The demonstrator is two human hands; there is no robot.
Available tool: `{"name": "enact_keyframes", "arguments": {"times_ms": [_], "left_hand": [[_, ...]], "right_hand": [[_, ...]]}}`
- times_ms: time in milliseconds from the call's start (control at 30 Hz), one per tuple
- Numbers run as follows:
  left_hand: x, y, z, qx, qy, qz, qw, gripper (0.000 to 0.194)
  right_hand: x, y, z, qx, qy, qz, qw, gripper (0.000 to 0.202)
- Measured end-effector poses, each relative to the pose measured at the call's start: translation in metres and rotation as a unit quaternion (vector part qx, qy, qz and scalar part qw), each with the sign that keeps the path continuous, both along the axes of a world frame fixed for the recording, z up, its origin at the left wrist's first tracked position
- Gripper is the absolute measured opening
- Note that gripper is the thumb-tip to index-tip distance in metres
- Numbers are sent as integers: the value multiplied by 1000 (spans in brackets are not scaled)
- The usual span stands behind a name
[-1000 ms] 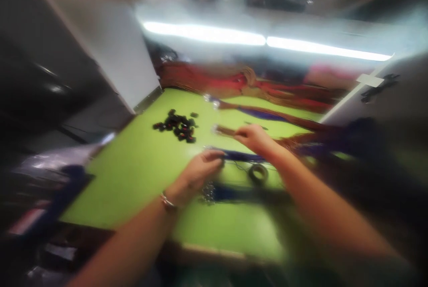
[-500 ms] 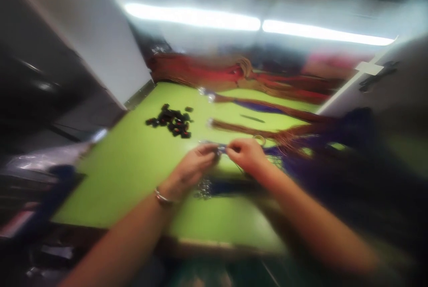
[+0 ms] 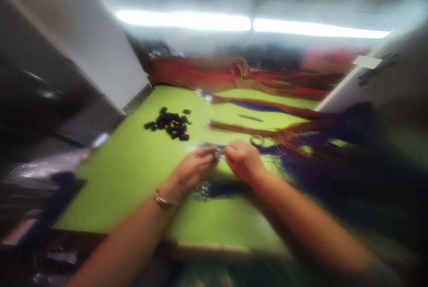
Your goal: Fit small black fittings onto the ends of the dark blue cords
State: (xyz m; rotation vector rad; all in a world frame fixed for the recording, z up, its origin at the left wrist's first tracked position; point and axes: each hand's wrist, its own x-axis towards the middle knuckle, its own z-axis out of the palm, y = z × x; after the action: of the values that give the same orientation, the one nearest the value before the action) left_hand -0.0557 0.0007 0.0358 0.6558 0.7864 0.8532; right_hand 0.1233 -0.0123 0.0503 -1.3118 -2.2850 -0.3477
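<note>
Both my hands meet over the green table, at a bunch of blue wires with shiny metal ends (image 3: 218, 153). My left hand (image 3: 195, 166) has its fingers closed at those metal ends. Just to the right, my right hand (image 3: 243, 160) is pinched around the wires; its fingertips are partly hidden. Nearer to me lies another blue wire bundle (image 3: 227, 188), its silvery ends (image 3: 203, 190) pointing left. A roll of tape (image 3: 257, 140) rests behind my right hand. Blur hides the fine detail of the ends.
Black plastic parts (image 3: 169, 124) are piled at the left of the green table (image 3: 127, 180). Brown wire bundles (image 3: 240, 128) run rightwards, with a thin dark tool (image 3: 250, 118) between them. Red and brown wires (image 3: 194, 72) lie along the back. Panels (image 3: 110, 55) stand at both sides.
The view has shifted slightly. My right hand has turned a little, its fingers more tightly closed and nearer the metal ends. The tape roll is more exposed. My left hand stays nearly in place.
</note>
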Motion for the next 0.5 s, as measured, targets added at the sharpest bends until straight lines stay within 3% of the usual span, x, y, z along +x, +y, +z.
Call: {"name": "enact_keyframes", "arguments": {"times_ms": [367, 500], "left_hand": [[-2, 0, -2, 19, 10, -14, 1000, 27], [-3, 0, -3, 28, 10, -22, 999, 29]], "right_hand": [[4, -3, -1, 54, -31, 21, 998, 22], [5, -2, -4, 39, -25, 30, 998, 23]]}}
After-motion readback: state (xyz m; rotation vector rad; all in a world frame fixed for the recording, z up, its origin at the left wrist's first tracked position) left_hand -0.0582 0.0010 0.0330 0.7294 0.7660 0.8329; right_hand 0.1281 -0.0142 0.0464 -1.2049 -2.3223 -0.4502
